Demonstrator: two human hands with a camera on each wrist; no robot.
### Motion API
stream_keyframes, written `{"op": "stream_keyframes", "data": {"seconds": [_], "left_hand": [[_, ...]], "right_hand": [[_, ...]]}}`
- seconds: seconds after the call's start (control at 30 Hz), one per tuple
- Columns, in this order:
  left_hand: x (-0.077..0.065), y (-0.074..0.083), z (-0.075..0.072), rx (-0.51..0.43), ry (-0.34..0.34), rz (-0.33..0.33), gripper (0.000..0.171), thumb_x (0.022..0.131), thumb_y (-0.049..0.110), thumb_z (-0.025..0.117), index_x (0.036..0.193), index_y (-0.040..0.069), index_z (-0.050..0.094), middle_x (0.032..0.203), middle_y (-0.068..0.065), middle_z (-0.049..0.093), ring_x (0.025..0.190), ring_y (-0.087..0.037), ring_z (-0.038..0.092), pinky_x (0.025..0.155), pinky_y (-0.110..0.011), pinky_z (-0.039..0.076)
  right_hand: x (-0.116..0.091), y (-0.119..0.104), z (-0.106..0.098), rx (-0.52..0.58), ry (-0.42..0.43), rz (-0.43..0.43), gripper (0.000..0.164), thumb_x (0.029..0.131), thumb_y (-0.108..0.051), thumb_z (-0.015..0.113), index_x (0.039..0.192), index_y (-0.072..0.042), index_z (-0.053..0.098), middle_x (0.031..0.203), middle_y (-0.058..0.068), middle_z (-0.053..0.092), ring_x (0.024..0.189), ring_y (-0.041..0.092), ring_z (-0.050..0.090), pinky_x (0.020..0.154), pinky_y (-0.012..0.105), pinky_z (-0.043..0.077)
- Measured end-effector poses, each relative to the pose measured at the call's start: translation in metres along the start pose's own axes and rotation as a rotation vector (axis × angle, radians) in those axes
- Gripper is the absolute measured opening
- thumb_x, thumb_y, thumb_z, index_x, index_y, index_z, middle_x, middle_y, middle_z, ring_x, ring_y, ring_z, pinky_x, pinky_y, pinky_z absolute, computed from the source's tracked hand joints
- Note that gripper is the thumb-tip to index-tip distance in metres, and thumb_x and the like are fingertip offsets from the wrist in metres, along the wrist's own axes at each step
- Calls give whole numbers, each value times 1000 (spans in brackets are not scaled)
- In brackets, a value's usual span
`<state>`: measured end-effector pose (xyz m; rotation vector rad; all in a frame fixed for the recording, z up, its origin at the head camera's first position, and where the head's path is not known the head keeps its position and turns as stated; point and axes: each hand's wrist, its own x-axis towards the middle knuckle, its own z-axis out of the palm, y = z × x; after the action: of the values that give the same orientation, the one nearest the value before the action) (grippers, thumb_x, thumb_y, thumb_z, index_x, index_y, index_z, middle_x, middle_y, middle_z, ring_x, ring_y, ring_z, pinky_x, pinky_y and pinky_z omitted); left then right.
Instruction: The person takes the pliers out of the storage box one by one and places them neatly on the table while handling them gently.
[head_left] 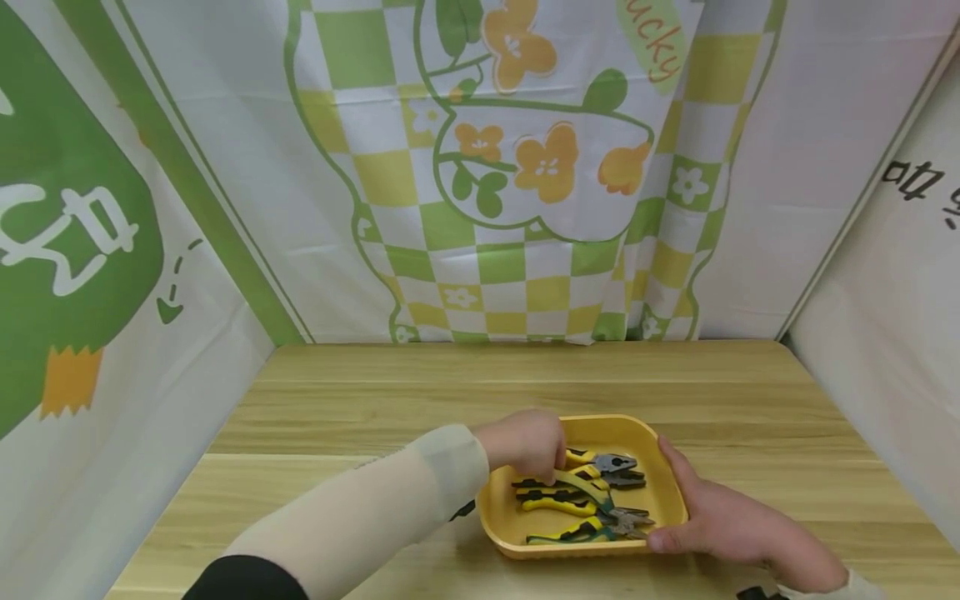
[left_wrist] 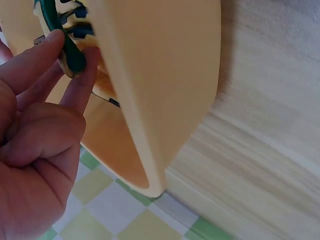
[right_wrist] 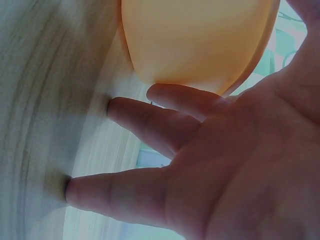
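Observation:
My left hand [head_left: 525, 446] reaches over the left side of a yellow plastic bin [head_left: 498, 537]. Thumb and fingertips pinch one green-and-yellow handle of a pair of pliers [head_left: 588, 487], and its grey jaws point toward the bin's front right corner. In the left wrist view the handle end [left_wrist: 74, 57] shows between the fingertips. Beneath lie several other pliers [head_left: 558, 506] with yellow-and-black handles, partly overlapping. My right hand [head_left: 708, 512] rests against the bin's right side, thumb at the front corner. Its fingers [right_wrist: 125, 192] are straight and spread, with two tips down on the table.
The bin stands on a light wooden table [head_left: 360, 400] near its front edge. A white curtain with green-and-yellow checks [head_left: 517, 275] hangs along the back. Printed cloth walls [head_left: 202, 358] close off the left and right sides.

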<state>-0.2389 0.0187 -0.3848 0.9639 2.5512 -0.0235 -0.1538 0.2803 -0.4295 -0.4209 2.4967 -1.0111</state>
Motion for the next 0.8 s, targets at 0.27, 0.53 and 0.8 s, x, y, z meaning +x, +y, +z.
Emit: {"op": "stream_keyframes", "data": {"seconds": [0.27, 0.53, 0.8], "left_hand": [[-1, 2, -3, 91, -43, 33, 18, 89, 25, 77, 105, 19, 80, 101, 12, 70, 92, -4, 61, 83, -20, 49], [-7, 6, -7, 147, 16, 60, 42, 94, 16, 64, 54, 16, 50, 51, 6, 34, 51, -9, 28, 54, -22, 32], [-16, -2, -18, 42, 123, 31, 10, 90, 16, 72, 82, 14, 78, 71, 10, 61, 65, -5, 52, 62, -19, 45]], "right_hand": [[0, 0, 1, -13, 10, -25, 125, 83, -39, 81, 153, 7, -12, 131, 40, 49, 107, 33, 55, 95, 60, 41], [0, 1, 1, -33, 7, -53, 125, 84, -42, 79, 153, 5, -13, 128, 35, 53, 103, 29, 56, 91, 49, 46], [-1, 2, 1, -57, 23, -62, 125, 84, -42, 80, 153, 7, -12, 131, 37, 51, 109, 33, 56, 94, 52, 44]]}}
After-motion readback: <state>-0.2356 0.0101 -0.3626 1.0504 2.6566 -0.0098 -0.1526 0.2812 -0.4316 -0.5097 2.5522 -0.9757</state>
